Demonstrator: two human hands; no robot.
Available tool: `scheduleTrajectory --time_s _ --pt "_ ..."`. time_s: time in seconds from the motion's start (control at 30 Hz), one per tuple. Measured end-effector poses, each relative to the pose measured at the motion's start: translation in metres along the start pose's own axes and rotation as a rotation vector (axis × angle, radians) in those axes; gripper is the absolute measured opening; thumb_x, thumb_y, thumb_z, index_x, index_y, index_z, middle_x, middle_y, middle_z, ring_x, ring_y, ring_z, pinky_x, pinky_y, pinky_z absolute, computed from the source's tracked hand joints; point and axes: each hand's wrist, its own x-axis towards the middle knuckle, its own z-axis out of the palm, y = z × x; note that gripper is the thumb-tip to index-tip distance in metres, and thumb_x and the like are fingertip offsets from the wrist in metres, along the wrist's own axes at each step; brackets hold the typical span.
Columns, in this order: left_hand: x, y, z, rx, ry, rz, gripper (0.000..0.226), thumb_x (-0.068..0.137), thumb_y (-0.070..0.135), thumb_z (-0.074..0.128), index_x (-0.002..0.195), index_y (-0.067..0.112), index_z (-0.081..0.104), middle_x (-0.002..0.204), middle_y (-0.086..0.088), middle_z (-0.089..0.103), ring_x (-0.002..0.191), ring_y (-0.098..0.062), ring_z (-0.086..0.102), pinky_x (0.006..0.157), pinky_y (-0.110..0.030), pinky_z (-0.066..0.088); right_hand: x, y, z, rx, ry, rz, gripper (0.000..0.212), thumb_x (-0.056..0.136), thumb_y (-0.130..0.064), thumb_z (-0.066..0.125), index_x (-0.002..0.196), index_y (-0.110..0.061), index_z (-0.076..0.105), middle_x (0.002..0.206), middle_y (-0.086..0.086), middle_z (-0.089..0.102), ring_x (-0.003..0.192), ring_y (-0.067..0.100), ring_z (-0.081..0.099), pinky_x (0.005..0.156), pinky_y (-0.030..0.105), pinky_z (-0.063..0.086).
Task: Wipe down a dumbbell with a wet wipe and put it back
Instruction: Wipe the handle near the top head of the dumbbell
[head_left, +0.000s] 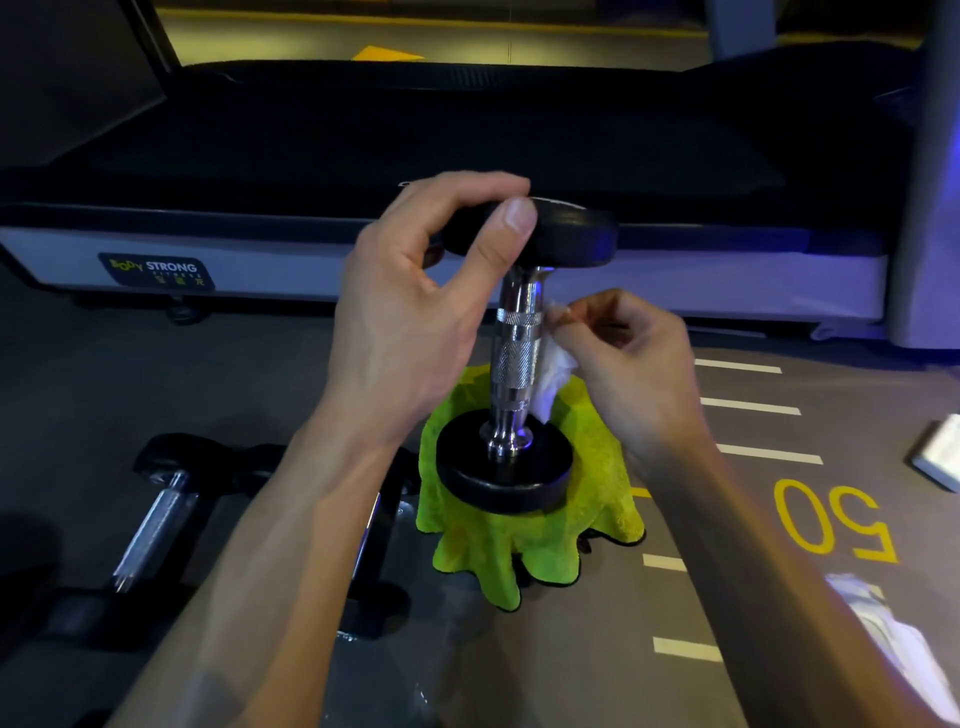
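While our left hand grips the top plate of the dumbbell, standing upright on the green towel, our right hand pinches the wet wipe against the handle's right side; we'd stroke along that vertical axis

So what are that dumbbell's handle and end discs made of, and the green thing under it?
The handle looks like chromed steel: mirror-bright, with cross-hatched grip bands. The end discs seem rubber-coated or painted metal, matte black with soft glints; the picture leaves that open. The green cloth looks like microfibre towelling, fuzzy pile with a stitched dark edge.
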Motion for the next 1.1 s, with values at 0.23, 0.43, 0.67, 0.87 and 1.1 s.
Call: scheduleTrajectory --time_s 0.23,0.43,0.67,0.87,1.1 --pt "-0.001 0.000 0.000 0.004 0.004 -0.005 0.017 0.103 0.035 0.066 0.116 0.028 0.073 0.117 0.003 0.074 0.112 -0.013 0.070 0.099 -0.049 0.055 0.003 -0.005 -0.004 0.080 0.037 -0.010 0.022 0.092 -0.025 0.075 0.081 -0.006 0.071 0.075 0.022 0.071 0.073 0.033 0.068 0.079 0.055 0.055" --pt "-0.001 -0.001 0.001 -0.004 0.004 0.003 0.016 0.103 0.034 0.066 0.116 0.029 0.073 0.116 0.002 0.074 0.110 -0.013 0.070 0.096 -0.043 0.056 -0.002 -0.003 -0.011 0.070 0.013 0.055 0.014 0.100 -0.020 0.067 0.089 -0.011 0.071 0.081 0.008 0.074 0.073 0.017 0.067 0.068 0.034 0.056" --pt "0.001 -0.002 0.003 -0.018 0.004 0.003 0.015 0.103 0.034 0.066 0.115 0.030 0.073 0.116 0.003 0.074 0.110 -0.010 0.069 0.093 -0.032 0.053 -0.005 -0.001 -0.013 0.197 -0.007 0.307 0.016 0.101 -0.009 0.058 0.088 -0.012 0.067 0.071 0.002 0.066 0.063 0.018 0.061 0.053 0.027 0.050" --pt "0.001 -0.002 0.004 -0.008 0.001 0.010 0.014 0.103 0.035 0.066 0.115 0.031 0.072 0.114 0.005 0.074 0.106 -0.005 0.067 0.090 -0.026 0.049 -0.003 -0.005 -0.020 0.201 -0.021 0.372 0.021 0.098 -0.009 0.059 0.079 -0.015 0.067 0.067 0.004 0.063 0.055 0.017 0.056 0.051 0.024 0.044" --pt "0.001 -0.001 0.006 -0.008 0.005 0.012 0.016 0.103 0.033 0.065 0.116 0.027 0.073 0.114 0.001 0.074 0.105 -0.007 0.067 0.089 -0.028 0.049 -0.008 -0.004 -0.020 0.532 -0.120 0.539 0.018 0.102 -0.020 0.052 0.095 -0.014 0.067 0.101 0.011 0.075 0.085 0.024 0.069 0.081 0.041 0.057"
